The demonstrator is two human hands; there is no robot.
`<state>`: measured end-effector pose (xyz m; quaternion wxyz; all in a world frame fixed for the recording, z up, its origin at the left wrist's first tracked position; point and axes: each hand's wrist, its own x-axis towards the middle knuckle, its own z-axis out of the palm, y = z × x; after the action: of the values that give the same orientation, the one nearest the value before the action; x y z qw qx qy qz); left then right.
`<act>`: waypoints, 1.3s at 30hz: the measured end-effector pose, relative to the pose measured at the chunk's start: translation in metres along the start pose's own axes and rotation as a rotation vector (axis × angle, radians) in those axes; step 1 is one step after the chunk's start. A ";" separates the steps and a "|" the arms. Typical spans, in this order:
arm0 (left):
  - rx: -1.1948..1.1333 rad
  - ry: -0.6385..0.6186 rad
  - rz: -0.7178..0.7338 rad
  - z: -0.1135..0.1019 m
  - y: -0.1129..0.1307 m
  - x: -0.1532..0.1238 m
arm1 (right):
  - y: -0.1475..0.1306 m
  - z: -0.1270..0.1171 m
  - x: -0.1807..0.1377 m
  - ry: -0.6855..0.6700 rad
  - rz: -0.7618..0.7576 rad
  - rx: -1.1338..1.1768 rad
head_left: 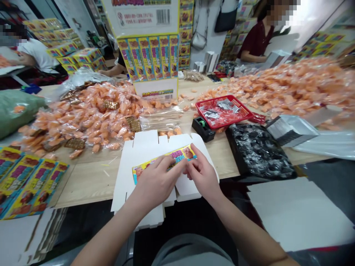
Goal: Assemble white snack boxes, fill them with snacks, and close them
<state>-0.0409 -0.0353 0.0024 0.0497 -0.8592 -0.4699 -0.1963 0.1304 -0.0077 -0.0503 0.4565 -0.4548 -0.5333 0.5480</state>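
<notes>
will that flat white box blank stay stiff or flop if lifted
Probably light and thin: the box blank lies flat. Its creased flaps would likely hinge and droop. It overhangs the table edge, so a push might slide it off.

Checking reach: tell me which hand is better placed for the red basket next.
Right, probably. The right hand lies on the white carton nearer the red basket, beyond it to the right; the left hand would have to cross.

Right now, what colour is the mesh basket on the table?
Red; the basket shows clearly in the head view.
</notes>
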 end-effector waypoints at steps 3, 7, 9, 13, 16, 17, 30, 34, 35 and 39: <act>-0.054 -0.041 -0.121 0.001 0.002 0.008 | 0.006 -0.002 -0.003 -0.021 -0.013 -0.027; -0.125 -0.013 -0.325 0.009 0.003 0.022 | 0.010 0.001 -0.007 -0.017 -0.021 -0.004; -0.099 -0.027 -0.365 0.012 0.004 0.027 | 0.014 0.003 -0.010 -0.024 -0.022 0.045; -0.008 -0.038 -0.321 0.019 0.006 0.028 | 0.029 -0.018 -0.006 -0.069 0.053 0.052; 0.088 -0.065 -0.307 0.021 0.011 0.028 | 0.048 -0.059 0.031 0.170 0.055 -0.108; 0.116 -0.087 -0.312 0.020 0.013 0.028 | 0.056 -0.073 0.051 0.313 0.018 -0.180; -0.119 -0.339 -0.508 -0.002 -0.062 -0.043 | 0.076 -0.141 0.149 0.451 0.248 -0.313; -0.168 -0.334 -0.542 0.004 -0.061 -0.038 | 0.054 -0.160 0.158 0.297 0.474 -0.142; -0.178 -0.339 -0.546 0.004 -0.061 -0.037 | 0.051 -0.162 0.160 0.280 0.492 -0.095; -0.156 -0.318 -0.530 0.003 -0.061 -0.039 | 0.053 -0.161 0.146 0.324 0.401 0.077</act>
<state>-0.1094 -0.0317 -0.0218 -0.1433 -0.7279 -0.6629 -0.1010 0.2634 0.1629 -0.1082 0.4354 -0.6155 -0.3312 0.5673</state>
